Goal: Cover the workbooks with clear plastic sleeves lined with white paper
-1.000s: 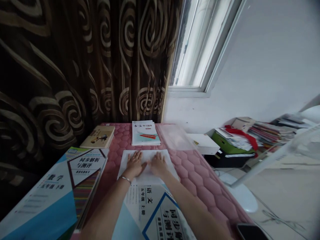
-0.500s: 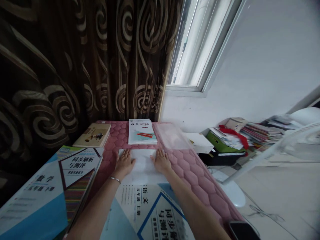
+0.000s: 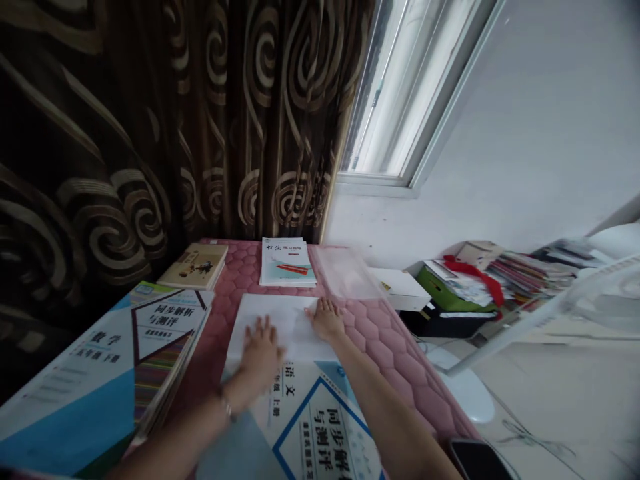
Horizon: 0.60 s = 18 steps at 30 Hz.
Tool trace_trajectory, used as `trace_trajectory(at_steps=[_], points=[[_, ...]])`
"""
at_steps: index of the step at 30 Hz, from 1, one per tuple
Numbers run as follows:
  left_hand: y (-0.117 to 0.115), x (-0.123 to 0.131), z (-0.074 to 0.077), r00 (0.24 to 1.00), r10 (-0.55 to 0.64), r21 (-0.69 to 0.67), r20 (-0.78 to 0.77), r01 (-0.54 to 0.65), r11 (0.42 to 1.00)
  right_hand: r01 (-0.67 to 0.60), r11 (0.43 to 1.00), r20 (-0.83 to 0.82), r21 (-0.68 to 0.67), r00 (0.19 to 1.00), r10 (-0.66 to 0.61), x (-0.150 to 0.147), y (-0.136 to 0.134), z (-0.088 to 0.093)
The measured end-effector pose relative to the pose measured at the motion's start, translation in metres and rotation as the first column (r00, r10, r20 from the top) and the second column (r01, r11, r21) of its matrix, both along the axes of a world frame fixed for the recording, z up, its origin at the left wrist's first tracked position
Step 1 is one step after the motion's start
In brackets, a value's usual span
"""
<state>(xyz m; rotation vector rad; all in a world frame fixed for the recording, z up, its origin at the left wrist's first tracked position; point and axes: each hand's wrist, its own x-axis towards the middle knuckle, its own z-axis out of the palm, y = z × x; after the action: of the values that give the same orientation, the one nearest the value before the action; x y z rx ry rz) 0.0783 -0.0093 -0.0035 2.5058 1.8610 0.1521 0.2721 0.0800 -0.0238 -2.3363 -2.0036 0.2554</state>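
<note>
A workbook (image 3: 320,413) with a white, blue-framed cover lies in front of me on the pink quilted cloth. At its far end is a flat white sheet (image 3: 295,313); whether it is joined to the workbook I cannot tell. My right hand (image 3: 326,320) lies flat on the sheet's right edge, fingers stretched out. Over the sheet's left part is my left hand (image 3: 261,357), smeared by motion, its fingers spread and holding nothing. I cannot tell if it touches the paper. A bracelet (image 3: 227,405) circles the left wrist.
Several workbooks (image 3: 110,360) are stacked at the left, with a tan book (image 3: 195,265) behind. A booklet stack (image 3: 286,261) and a translucent sheet (image 3: 349,273) lie at the back. A phone (image 3: 480,460) sits front right. Beyond the pink cloth (image 3: 395,360) stands a white fan (image 3: 550,320).
My left hand has come nearer to me from the sheet's far left edge and lies a little further right. My right hand stays on the right edge. The view has shifted slightly.
</note>
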Motion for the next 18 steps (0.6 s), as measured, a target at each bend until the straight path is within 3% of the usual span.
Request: trace_trajectory(at_steps=[2, 5, 7, 11, 13, 15, 18], points=[[-0.050, 0.020, -0.004, 0.978, -0.188, 0.007, 0.094, 0.189, 0.982, 0.001, 1.000, 0.000, -0.002, 1.000, -0.001, -0.002, 0.000, 0.000], [-0.111, 0.042, -0.016, 0.953, -0.277, 0.030, 0.126, 0.275, 0.961, 0.006, 1.000, 0.000, -0.015, 1.000, -0.006, -0.003, -0.001, 0.000], [-0.134, 0.040, -0.030, 0.935, -0.345, 0.008, 0.087, 0.346, 0.938, 0.002, 1.000, -0.005, -0.029, 1.000, -0.002, -0.004, -0.002, 0.001], [-0.153, 0.008, -0.064, 0.912, -0.405, 0.059, -0.066, 0.408, 0.911, 0.004, 0.999, -0.018, -0.045, 1.000, -0.004, -0.005, -0.005, 0.005], [-0.157, -0.007, -0.074, 0.886, -0.445, 0.094, -0.130, 0.458, 0.884, 0.012, 0.999, -0.027, -0.051, 1.000, -0.013, -0.006, -0.005, 0.008], [-0.163, -0.015, -0.074, 0.879, -0.438, 0.131, -0.186, 0.464, 0.876, 0.017, 0.998, -0.037, -0.062, 0.999, -0.019, -0.007, -0.004, 0.012], [-0.176, -0.022, -0.057, 0.898, -0.377, 0.173, -0.226, 0.418, 0.892, 0.019, 0.996, -0.050, -0.086, 0.998, -0.024, -0.012, -0.009, 0.019]])
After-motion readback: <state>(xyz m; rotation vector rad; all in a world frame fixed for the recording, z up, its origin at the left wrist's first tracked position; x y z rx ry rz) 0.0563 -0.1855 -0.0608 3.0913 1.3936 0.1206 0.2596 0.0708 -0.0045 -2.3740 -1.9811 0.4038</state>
